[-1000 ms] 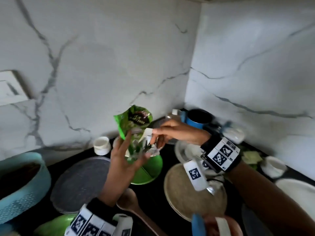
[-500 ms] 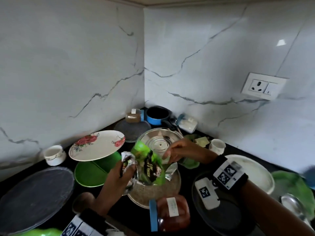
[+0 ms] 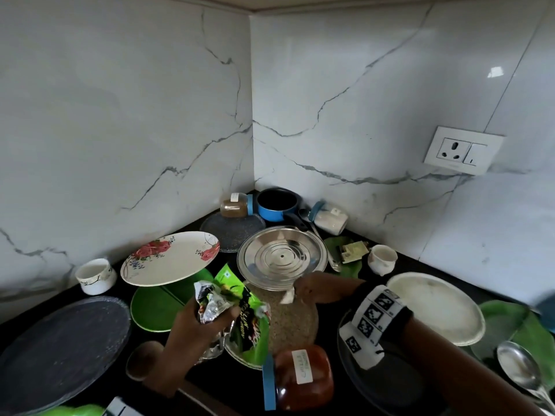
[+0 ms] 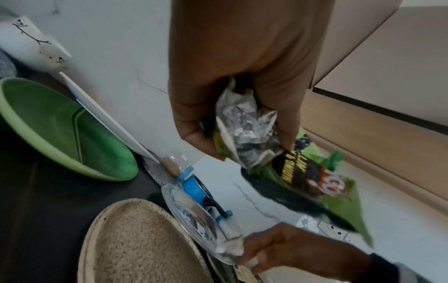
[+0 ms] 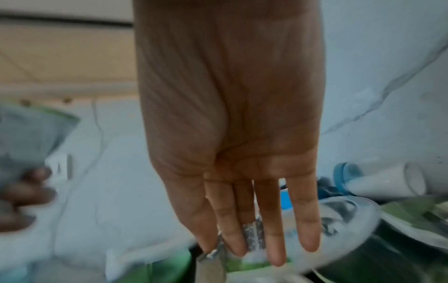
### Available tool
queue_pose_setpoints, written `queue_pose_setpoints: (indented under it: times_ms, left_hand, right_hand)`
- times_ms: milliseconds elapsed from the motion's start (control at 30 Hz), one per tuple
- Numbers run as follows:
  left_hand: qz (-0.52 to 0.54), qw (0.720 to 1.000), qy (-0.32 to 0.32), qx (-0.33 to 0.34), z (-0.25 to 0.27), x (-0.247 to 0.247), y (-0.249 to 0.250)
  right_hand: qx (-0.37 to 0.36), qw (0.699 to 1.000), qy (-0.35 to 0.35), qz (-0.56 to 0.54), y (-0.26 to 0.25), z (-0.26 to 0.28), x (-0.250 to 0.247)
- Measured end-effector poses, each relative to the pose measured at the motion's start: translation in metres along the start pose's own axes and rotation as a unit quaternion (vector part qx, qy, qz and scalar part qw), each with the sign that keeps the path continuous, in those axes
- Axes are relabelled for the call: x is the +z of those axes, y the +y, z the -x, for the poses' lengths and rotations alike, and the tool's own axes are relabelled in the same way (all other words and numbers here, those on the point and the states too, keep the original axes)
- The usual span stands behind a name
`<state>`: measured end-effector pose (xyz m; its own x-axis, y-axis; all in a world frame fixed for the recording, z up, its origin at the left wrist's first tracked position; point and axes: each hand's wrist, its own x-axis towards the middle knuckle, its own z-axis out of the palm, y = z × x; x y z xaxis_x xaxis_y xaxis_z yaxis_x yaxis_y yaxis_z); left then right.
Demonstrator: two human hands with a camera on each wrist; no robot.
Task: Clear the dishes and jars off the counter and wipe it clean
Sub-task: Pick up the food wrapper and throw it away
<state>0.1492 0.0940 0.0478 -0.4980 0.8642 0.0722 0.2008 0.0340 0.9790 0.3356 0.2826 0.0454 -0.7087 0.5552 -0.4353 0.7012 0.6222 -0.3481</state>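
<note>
Right hand's point(image 3: 322, 291) scrap point(image 3: 287, 296) perhaps foil

Black counter point(image 3: 228, 382) in a marble-walled corner, crowded with dishes: floral plate point(image 3: 170, 257) tilted on the green plate point(image 3: 156, 307), steel lid point(image 3: 281, 257) overlapping the speckled beige plate point(image 3: 292, 319), blue saucepan point(image 3: 277, 204) at the back. Three blue-lidded jars lie on their sides: brown-filled jar point(image 3: 234, 205) and white-filled jar point(image 3: 329, 217) flanking the saucepan, red chilli jar point(image 3: 300, 376) nearest. Crumpled green foil wrapper point(image 3: 237, 313) held above the beige plate.
</note>
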Motion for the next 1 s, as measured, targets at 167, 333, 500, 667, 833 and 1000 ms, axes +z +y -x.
queue_pose_setpoints:
  times_ms: [167,333,500,667,833,1000]
  left_hand:
    - [0.053,0.993,-0.105,-0.011,0.008,0.016,0.019]
    - [0.077,0.992,-0.093,0.023,0.006,0.03,0.036]
    - [0.076,0.997,-0.023,0.013,-0.003,0.032,0.032]
    - [0.043,0.999,-0.023,-0.009,-0.006,0.025,0.019]
    - [0.037,0.999,0.004,-0.032,-0.01,0.012,0.011]
    - [0.035,0.998,0.026,-0.042,-0.011,0.004,0.014]
  right_hand:
    - [-0.166,0.975,0.041,-0.14,-0.049,0.048,-0.03]
    - [-0.174,0.926,0.066,-0.33,-0.064,0.062,-0.027]
    - [-0.117,0.922,0.122,-0.347,-0.027,0.05,-0.042]
    - [0.135,0.979,0.146,-0.049,0.066,-0.002,-0.055]
    - [0.269,0.95,0.067,0.143,0.121,-0.02,-0.047]
    - [0.288,0.922,0.026,0.259,0.128,-0.024,-0.041]
